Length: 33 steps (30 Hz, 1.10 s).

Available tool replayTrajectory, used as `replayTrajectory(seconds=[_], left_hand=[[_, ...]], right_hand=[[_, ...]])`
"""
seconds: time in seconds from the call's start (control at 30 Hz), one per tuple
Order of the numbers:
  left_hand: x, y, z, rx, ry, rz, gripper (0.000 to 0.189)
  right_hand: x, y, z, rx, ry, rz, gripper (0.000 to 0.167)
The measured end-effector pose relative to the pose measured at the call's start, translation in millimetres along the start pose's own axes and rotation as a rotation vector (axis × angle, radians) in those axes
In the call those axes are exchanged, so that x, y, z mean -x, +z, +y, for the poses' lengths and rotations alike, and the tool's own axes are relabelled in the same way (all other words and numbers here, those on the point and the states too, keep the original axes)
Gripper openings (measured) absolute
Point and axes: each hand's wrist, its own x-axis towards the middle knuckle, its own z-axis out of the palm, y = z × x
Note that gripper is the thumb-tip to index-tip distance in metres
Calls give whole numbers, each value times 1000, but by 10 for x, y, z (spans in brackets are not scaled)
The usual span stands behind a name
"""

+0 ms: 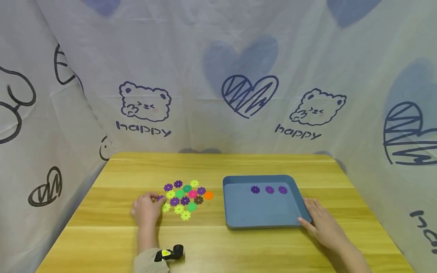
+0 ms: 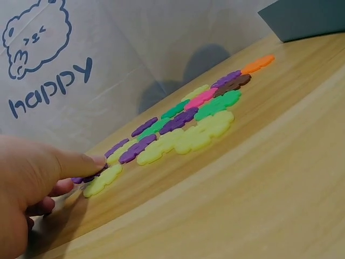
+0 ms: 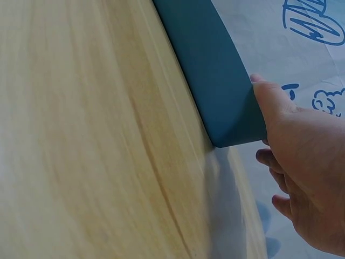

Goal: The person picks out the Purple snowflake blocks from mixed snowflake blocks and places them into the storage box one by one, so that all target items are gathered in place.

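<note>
At the left edge of a cluster of flat plastic snowflake discs, my left hand point(image 1: 147, 209) pinches a purple disc point(image 1: 160, 198) between thumb and forefinger. The thumb point(image 2: 81, 164) partly covers that disc in the left wrist view. Around it lie other discs, among them a yellow one point(image 2: 102, 181) and a pink one point(image 1: 192, 194). My right hand point(image 1: 322, 223) rests against the right side of a blue tray point(image 1: 259, 216), fingers extended along the outer wall and thumb point(image 3: 264, 89) at the rim near the front corner. Three purple discs point(image 1: 269, 190) lie in a row inside the tray.
The wooden table point(image 1: 205, 250) carries the discs on the left and the tray on the right. An orange disc point(image 1: 208, 195) is nearest the tray. A printed cloth point(image 1: 194, 76) hangs behind the table and at both sides.
</note>
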Motion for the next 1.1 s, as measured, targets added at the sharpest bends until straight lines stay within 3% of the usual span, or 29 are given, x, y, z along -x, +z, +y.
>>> replayTrajectory(seconds=[0.23, 0.4, 0.53, 0.77, 0.9, 1.1], left_hand=[[-19, 15, 11, 100, -1, 62, 25], [-14, -19, 112, 262, -1, 31, 22], [19, -72, 280, 380, -2, -13, 24], [110, -44, 654, 486, 45, -62, 22], [198, 63, 862, 517, 106, -107, 23], [349, 350, 1145, 535, 214, -200, 20]], right_hand=[[2, 23, 3, -17, 19, -20, 76], [12, 25, -2, -15, 13, -8, 76], [11, 18, -7, -1, 6, 0, 76], [6, -1, -23, 3, 9, 2, 75], [8, -12, -35, 2, 7, 1, 75], [12, -6, -15, 0, 19, -18, 76]])
